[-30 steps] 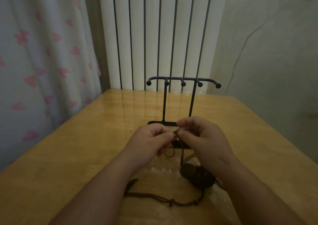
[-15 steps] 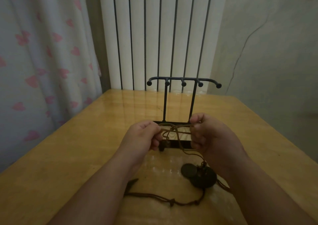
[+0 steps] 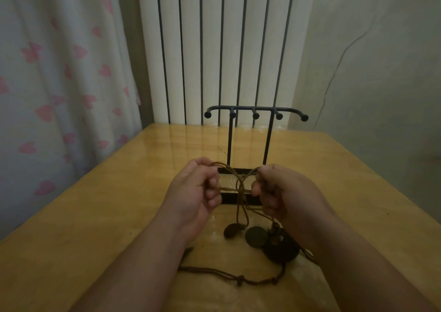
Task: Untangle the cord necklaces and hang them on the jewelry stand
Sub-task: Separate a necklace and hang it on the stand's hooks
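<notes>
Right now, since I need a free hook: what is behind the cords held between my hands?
The jewelry stand: its two posts and bare hooks show above the cords. The left hand and right hand partly cover its base.

Glossy wood table [image 3: 100, 216]; matt black metal stand [image 3: 256, 111]; braided cord necklaces [image 3: 241, 187].

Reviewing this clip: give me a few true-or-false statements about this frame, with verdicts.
1. The left hand and right hand both grip the cords. True.
2. A necklace hangs on the stand. False: its hooks are bare.
3. The cords cross between the hands. True.
4. The stand lies on its side. False: it stands upright on the table.
5. A dark cord lies on the table by the left forearm. True.
</notes>
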### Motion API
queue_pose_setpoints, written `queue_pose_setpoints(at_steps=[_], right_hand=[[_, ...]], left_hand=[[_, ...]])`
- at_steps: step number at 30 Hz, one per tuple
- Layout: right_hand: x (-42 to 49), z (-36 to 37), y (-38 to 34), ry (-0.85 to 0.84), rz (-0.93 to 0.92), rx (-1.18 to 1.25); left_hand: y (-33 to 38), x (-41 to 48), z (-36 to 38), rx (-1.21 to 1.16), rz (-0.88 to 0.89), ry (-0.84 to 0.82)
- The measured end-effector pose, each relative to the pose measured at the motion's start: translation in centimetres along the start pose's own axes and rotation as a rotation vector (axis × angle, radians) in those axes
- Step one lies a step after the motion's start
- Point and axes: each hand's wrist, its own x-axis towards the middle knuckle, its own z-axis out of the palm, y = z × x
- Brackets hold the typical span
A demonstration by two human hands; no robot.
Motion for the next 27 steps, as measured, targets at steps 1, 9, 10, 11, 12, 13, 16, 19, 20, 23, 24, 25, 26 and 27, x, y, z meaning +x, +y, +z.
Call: queue_pose_setpoints(at_steps=[1,9,10,11,12,13,16,19,20,23,24,25,26,27], right_hand=[[0.1,0.0,0.1,-0.017,0.014,0.024],[-0.3,-0.3,0.2,0.034,-0.06,-0.442],[-0.3,-0.4,0.2,0.036,-0.058,-0.467],[-0.3,-0.4,0.1,0.04,-0.061,-0.488],[-0.3,-0.5,0.1,0.04,-0.068,-0.495],[-0.3,-0.5,0.0,0.034,-0.07,-0.481],[-0.3,-0.5,-0.2,-0.016,-0.043,-0.348],[-0.4,-0.6,-0.3,-0.028,-0.04,-0.243],[-0.4,-0.6,-0.4,-0.025,-0.046,-0.211],[-0.5,-0.6,-0.6,-0.024,-0.067,-0.1],[-0.6,-0.6,-0.6,-0.025,-0.077,-0.061],[-0.6,-0.6,-0.7,-0.025,-0.085,-0.029],[-0.6,-0.5,-0.6,-0.023,-0.092,-0.01],[-0.6,-0.5,-0.6,-0.018,-0.098,-0.001]], left_hand=[[0.0,-0.1,0.1,0.049,0.0,-0.011],[0.3,-0.4,0.0,0.202,0.034,-0.005],[0.3,-0.4,0.1,0.23,0.059,0.017],[0.2,-0.4,0.1,0.263,0.09,0.038],[0.2,-0.4,0.2,0.298,0.122,0.057],[0.1,-0.4,0.2,0.329,0.147,0.068],[0.0,-0.5,0.4,0.374,0.163,0.046],[-0.2,-0.6,0.6,0.418,0.146,0.027],[-0.3,-0.6,0.6,0.439,0.138,0.023],[-0.5,-0.6,0.7,0.489,0.096,-0.006],[-0.5,-0.7,0.7,0.512,0.085,-0.019],[-0.5,-0.8,0.8,0.538,0.076,-0.028],[-0.4,-1.0,0.9,0.564,0.07,-0.034],[-0.3,-1.1,1.0,0.58,0.063,-0.038]])
